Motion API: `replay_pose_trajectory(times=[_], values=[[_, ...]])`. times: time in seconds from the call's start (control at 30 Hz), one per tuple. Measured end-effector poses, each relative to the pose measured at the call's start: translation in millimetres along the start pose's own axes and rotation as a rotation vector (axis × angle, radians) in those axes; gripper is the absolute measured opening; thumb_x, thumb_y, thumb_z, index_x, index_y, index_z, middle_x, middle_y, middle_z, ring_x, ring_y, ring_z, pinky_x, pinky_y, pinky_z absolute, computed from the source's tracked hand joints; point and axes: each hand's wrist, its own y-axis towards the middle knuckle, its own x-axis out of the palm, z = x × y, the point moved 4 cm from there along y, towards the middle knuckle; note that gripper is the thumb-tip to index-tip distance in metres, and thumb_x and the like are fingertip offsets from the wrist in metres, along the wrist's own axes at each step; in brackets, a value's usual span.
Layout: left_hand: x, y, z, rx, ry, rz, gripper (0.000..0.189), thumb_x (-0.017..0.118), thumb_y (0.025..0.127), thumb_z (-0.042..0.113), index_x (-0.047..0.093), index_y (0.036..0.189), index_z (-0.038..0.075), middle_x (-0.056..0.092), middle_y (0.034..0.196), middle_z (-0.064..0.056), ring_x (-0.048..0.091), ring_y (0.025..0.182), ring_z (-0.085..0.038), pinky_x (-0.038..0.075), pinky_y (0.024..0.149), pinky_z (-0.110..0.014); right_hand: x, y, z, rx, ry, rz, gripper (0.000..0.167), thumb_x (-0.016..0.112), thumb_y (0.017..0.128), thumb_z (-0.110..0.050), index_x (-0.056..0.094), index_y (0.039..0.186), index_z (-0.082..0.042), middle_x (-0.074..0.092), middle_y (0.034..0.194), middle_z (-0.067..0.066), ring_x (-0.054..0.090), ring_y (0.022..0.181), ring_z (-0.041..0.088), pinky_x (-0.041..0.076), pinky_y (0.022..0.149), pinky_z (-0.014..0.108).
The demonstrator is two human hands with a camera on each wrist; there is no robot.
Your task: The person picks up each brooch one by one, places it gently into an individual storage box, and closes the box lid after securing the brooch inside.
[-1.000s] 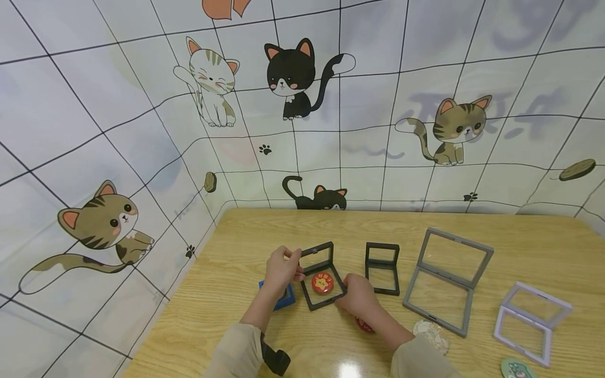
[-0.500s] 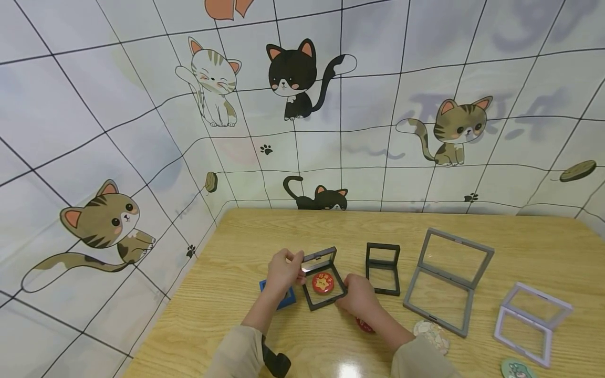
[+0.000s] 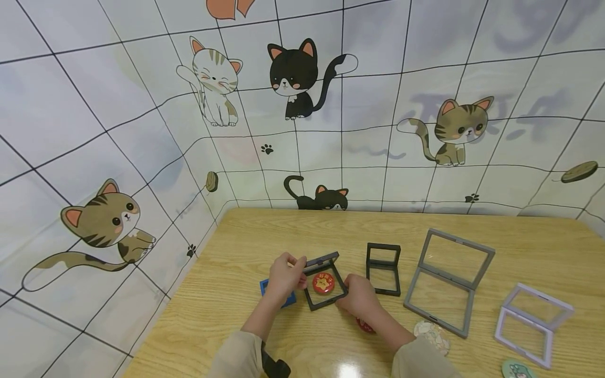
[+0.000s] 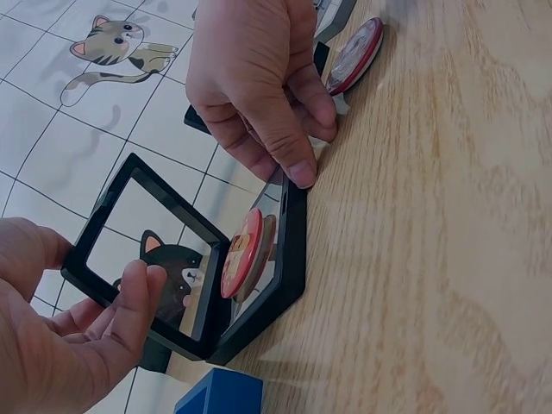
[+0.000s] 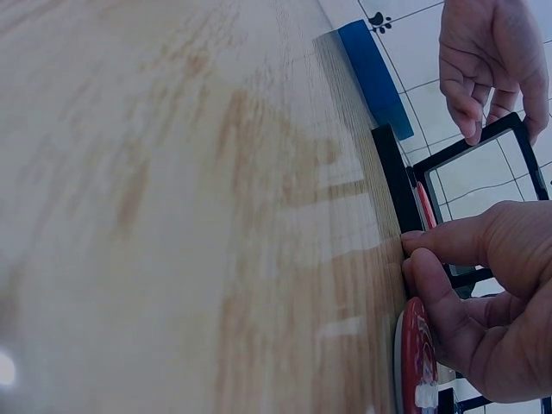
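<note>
Frame (image 3: 329,302), black, half open, sits on the table (image 3: 246,236), red badge (image 3: 323,283) inside; left hand (image 3: 287,275) pinches its lid (image 3: 322,261) edge, right hand (image 3: 357,295) pinches its near right corner; blue thing (image 3: 289,301) close at left, a gap and a small frame (image 3: 383,262) at right

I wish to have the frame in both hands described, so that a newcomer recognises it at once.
Go to the left half of the wooden table, where the left hand and right hand grip a hinged black frame, its lid partly raised. Unlike the smaller black frame, the grey frame and the lilac frame to its right, it contains a round red badge.
</note>
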Motion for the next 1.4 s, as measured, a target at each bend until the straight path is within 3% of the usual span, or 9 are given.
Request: replay_pose_trajectory(times=[0.27, 0.57, 0.93, 1.4], values=[[-0.5, 0.0, -0.9, 0.005, -0.013, -0.009, 0.026, 0.051, 0.092, 0.023, 0.046, 0.091, -0.002, 0.061, 0.074, -0.024, 0.064, 0.062, -0.029, 0.052, 0.054, -0.031, 0, -0.3, 0, 0.005, 0.016, -0.009, 0.030, 0.074, 0.064, 0.001, 0.054, 0.085, 0.008, 0.053, 0.054, 0.004, 0.051, 0.038, 0.008, 0.042, 0.038, 0.022], [2.1, -4.6, -3.9, 0.009, 0.024, -0.025, 0.026, 0.052, 0.091, 0.024, 0.047, 0.092, -0.001, 0.061, 0.075, -0.020, 0.064, 0.060, -0.022, 0.053, 0.058, -0.033, 1, 0.3, 1, 0.009, 0.040, -0.010, 0.031, 0.073, 0.064, 0.001, 0.053, 0.087, 0.009, 0.053, 0.052, 0.003, 0.051, 0.038, 0.009, 0.042, 0.038, 0.022], [4.3, -14.0, -7.8, 0.082, 0.059, -0.029, 0.031, 0.056, 0.089, 0.029, 0.047, 0.092, 0.000, 0.061, 0.074, -0.021, 0.062, 0.057, -0.019, 0.053, 0.058, -0.036, 0, -2.4, -1, 0.002, 0.034, -0.005, 0.038, 0.073, 0.064, 0.001, 0.052, 0.094, 0.013, 0.054, 0.051, 0.003, 0.051, 0.037, 0.008, 0.042, 0.038, 0.023], [5.2, -13.5, -12.2, 0.097, 0.077, -0.029, 0.032, 0.059, 0.087, 0.029, 0.048, 0.092, 0.000, 0.061, 0.072, -0.018, 0.064, 0.059, -0.025, 0.053, 0.056, -0.036, 0, -3.4, -2, 0.008, 0.045, -0.001, 0.038, 0.073, 0.064, 0.002, 0.052, 0.093, 0.013, 0.054, 0.053, 0.004, 0.053, 0.039, 0.009, 0.043, 0.039, 0.024]])
